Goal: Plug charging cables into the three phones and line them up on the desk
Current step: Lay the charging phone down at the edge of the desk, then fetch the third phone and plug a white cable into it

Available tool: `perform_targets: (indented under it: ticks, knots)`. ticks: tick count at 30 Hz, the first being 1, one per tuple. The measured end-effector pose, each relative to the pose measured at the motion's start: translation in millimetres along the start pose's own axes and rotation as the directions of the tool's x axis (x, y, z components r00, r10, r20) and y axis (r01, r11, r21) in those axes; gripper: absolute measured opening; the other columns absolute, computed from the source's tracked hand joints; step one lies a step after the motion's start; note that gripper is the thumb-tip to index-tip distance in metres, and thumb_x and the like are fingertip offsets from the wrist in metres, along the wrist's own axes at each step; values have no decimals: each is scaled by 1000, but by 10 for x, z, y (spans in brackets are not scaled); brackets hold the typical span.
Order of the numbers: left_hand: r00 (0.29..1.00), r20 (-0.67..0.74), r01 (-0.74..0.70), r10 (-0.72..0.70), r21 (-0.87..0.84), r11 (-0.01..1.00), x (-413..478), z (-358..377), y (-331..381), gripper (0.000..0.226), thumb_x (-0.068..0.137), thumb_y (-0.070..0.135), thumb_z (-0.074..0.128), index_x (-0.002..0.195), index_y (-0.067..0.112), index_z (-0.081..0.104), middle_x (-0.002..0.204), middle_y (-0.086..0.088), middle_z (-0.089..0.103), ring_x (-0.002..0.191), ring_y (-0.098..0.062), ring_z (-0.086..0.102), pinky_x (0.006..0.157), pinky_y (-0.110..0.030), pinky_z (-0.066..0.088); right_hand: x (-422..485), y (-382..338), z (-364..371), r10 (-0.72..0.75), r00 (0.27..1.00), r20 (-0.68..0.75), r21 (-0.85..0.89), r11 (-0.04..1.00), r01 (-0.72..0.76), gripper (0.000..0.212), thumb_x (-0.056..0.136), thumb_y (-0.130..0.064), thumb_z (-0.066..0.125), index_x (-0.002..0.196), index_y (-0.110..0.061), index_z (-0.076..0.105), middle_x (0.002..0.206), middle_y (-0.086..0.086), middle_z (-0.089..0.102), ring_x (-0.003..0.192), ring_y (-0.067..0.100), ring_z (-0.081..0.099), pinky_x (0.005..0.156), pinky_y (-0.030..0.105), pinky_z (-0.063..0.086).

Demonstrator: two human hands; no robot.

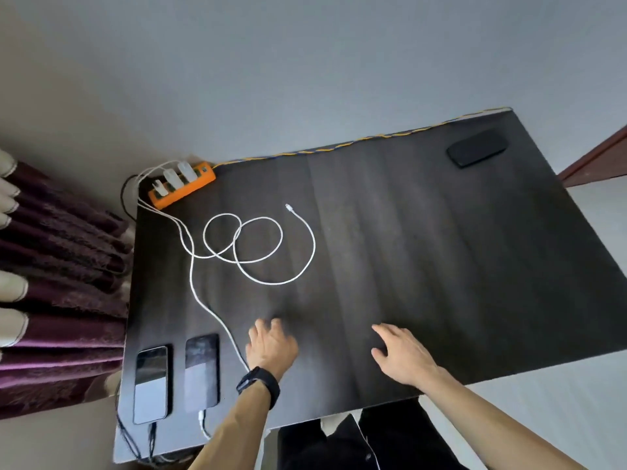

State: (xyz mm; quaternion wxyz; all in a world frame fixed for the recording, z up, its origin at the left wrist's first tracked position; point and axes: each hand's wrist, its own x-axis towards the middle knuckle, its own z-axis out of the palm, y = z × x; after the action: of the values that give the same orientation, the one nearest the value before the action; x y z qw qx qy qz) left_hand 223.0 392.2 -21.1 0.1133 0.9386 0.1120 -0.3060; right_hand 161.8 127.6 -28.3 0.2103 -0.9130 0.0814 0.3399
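At the desk's (407, 232) near-left corner two phones lie side by side, the left phone (151, 385) on a dark cable (151, 435) and the second phone (202, 371) on a white cable (203, 425) that runs off the near edge; a stray tug there could slide either one out of line. At the far-left corner sits the orange power strip (183, 184), and the spare cable (258, 249) lies coiled in loose loops near it, its plug end (288, 207) free (the overlapping loops could well snag and drag when pulled). The left hand (271, 344), with a watch on the wrist, hovers over the desk with fingers loosely curled, holding nothing; it is blurred and close to the white cable. The right hand (400, 354) is spread open and empty. The third phone (476, 148) lies unplugged at the far-right corner, well apart from the coil, so the cable may come up short.
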Motion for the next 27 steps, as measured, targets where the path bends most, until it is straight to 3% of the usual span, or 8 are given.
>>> perform_targets:
  ticks: [8, 13, 21, 27]
  knots:
    - [959, 126, -259, 255, 14, 966, -68, 654, 2310, 50, 91, 33, 50, 139, 24, 48, 149, -2, 31, 132, -27, 37, 103, -41, 43, 214, 1870, -983, 116, 987, -109, 32, 993, -113, 57, 101, -39, 46, 154, -22, 36, 164, -1, 28, 150, 23, 25, 119, 37, 31]
    - [913, 188, -378, 362, 52, 924, -34, 787, 3379, 50, 92, 32, 49, 142, 24, 45, 154, 0, 27, 137, -26, 34, 105, -40, 41, 379, 2787, -1572, 258, 956, -137, 57, 966, -253, 58, 101, -40, 48, 154, -23, 34, 166, 3, 23, 151, 29, 22, 121, 43, 29]
    - [891, 71, -454, 449, 82, 887, 699, 366, 4704, 53, 92, 31, 50, 144, 24, 42, 153, 1, 29, 137, -24, 35, 104, -43, 42, 1059, 3412, -2526, 302, 924, -235, 66, 953, -295, 68, 97, -52, 50, 156, -31, 25, 168, 5, 16, 153, 35, 18, 119, 53, 31]
    - [866, -4, -495, 499, 123, 860, 1271, -1, 5475, 56, 91, 32, 52, 145, 24, 41, 153, -2, 28, 138, -27, 33, 105, -46, 43, 1416, 3646, -2812, 306, 937, -170, 29, 952, -306, 82, 93, -60, 51, 158, -41, 5, 170, 1, -6, 155, 35, -4, 114, 70, 21]
